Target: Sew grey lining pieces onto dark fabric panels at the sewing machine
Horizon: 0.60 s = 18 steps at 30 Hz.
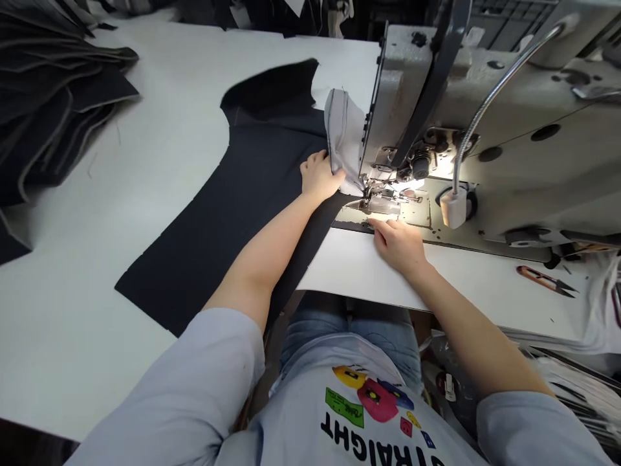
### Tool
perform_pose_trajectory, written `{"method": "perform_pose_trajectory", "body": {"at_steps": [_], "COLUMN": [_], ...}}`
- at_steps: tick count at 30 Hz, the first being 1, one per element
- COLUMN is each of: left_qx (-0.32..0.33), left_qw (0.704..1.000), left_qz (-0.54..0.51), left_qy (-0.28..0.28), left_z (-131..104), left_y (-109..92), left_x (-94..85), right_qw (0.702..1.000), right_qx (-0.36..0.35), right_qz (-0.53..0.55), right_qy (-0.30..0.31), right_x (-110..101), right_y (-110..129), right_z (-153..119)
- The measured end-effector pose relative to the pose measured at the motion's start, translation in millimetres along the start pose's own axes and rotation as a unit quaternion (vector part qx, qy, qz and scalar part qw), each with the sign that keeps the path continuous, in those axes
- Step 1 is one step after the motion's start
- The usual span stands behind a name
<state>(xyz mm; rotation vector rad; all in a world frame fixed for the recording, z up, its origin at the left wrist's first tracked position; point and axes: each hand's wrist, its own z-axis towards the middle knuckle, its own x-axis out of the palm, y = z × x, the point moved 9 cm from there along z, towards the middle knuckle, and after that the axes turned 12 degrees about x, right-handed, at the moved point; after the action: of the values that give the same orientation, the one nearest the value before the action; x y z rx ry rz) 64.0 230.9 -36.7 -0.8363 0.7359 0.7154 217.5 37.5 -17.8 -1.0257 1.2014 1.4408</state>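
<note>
- Nearest the camera, a grey printed shirt (359, 414) and jeans (349, 330) fill the lower edge, with both bare forearms reaching up to the table (97, 272).
- Left hand (319, 176) lies on the dark cloth (233, 213), its fingers curled and its thumb pinching the grey cloth (343, 133) that stands folded up against the machine (485, 116).
- Right hand (398, 243) lies flat on the table edge, fingers together, fingertips pressing the dark cloth's edge just before the presser foot (383, 197); it grips nothing.
- Dark cloth spreads across the table from the needle area towards the left and down over the near edge.
- A lamp (453, 207) on a bent neck lights the plate beside the foot.
- Snips (546, 279) lie on the table well to the right.
- Stacked dark pieces (53, 103) sit at the far left.
</note>
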Motion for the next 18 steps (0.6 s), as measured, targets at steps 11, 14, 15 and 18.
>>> {"method": "perform_pose_trajectory", "body": {"at_steps": [11, 14, 15, 18], "left_qx": [0.057, -0.085, -0.152, -0.25], "left_qw": [0.954, 0.958, 0.958, 0.939], "left_qz": [-0.021, 0.028, 0.067, 0.11], "left_qy": [0.292, 0.271, 0.235, 0.208], "left_z": [-171, -213, -228, -263], "left_y": [16, 70, 83, 91], "left_x": [-119.2, -204.2, -233.9, -276.0], "right_qw": [0.982, 0.942, 0.932, 0.912], "right_qx": [-0.1, -0.267, -0.309, -0.372], "right_qz": [0.143, 0.137, 0.118, 0.132], "right_qy": [0.068, 0.15, 0.148, 0.113], "right_x": [6, 15, 15, 12], "right_y": [41, 119, 141, 180], "right_z": [-8, -28, -38, -57]}}
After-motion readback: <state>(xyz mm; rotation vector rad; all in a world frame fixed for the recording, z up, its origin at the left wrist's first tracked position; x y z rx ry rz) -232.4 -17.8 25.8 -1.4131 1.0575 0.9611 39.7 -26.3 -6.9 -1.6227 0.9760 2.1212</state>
